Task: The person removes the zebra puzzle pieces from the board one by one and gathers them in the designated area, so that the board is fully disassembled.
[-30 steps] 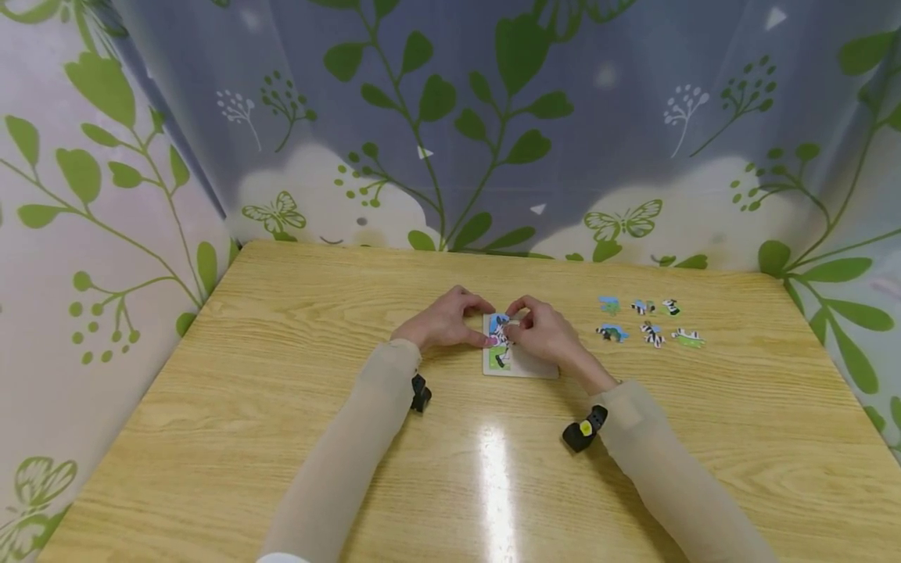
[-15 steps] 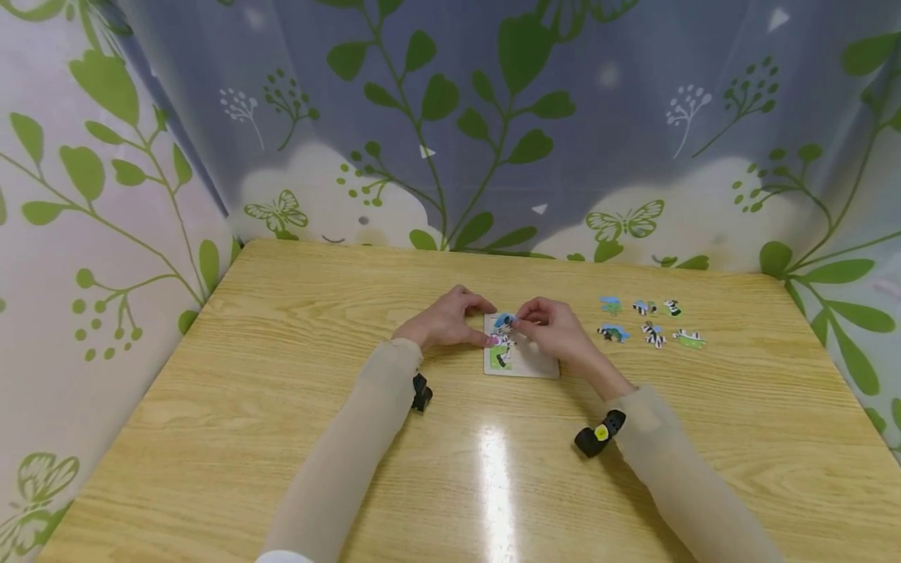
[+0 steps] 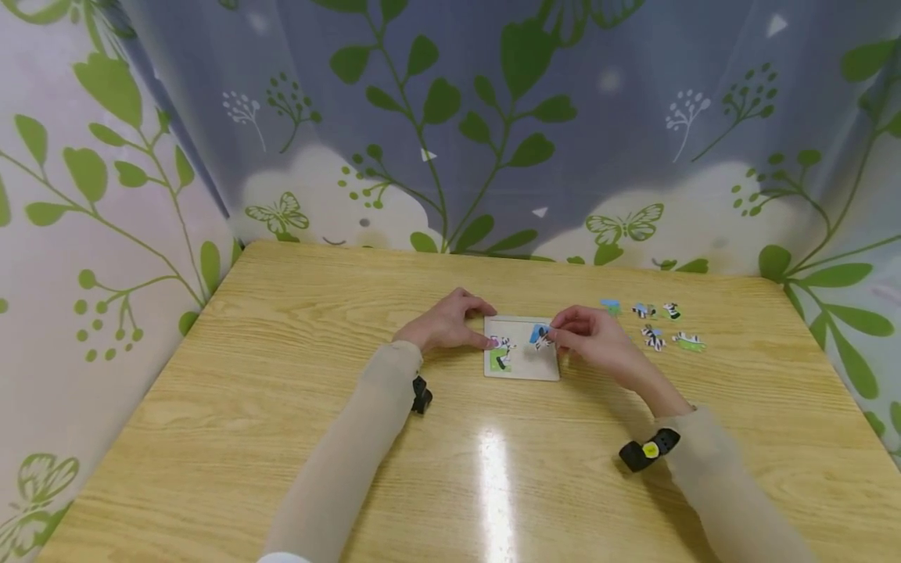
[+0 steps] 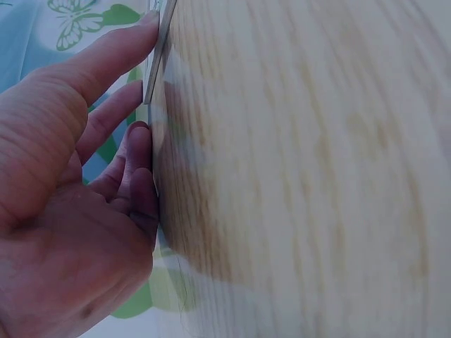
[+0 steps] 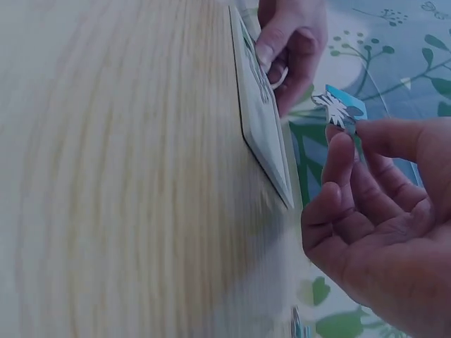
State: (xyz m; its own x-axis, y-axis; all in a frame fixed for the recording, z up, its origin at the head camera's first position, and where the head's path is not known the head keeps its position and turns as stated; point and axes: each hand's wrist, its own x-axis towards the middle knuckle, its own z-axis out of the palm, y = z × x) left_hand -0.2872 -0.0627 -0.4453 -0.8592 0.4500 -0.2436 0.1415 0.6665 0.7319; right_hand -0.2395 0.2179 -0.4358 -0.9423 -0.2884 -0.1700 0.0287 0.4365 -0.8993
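A pale puzzle board (image 3: 524, 367) lies on the table in the head view, with a green-and-white zebra puzzle piece (image 3: 501, 360) at its left side. My left hand (image 3: 450, 319) holds the board's left edge, thumb over the piece and forefinger near the upper corner. In the right wrist view, my right hand (image 5: 387, 204) pinches a blue puzzle piece (image 5: 343, 105) with a striped zebra head between thumb and forefinger. In the head view this piece is above the board's upper right part. The left wrist view shows the left hand (image 4: 77, 162) at the board's edge.
Several loose puzzle pieces (image 3: 653, 338) lie in rows on the table (image 3: 317, 313), right of the board. My right hand hides part of that area. A leaf-patterned curtain (image 3: 450, 117) hangs behind the table.
My right hand has lifted the zebra-head puzzle piece from the board's upper left and carried it right, uncovering bare board. The left hand has stayed at the board's left edge.
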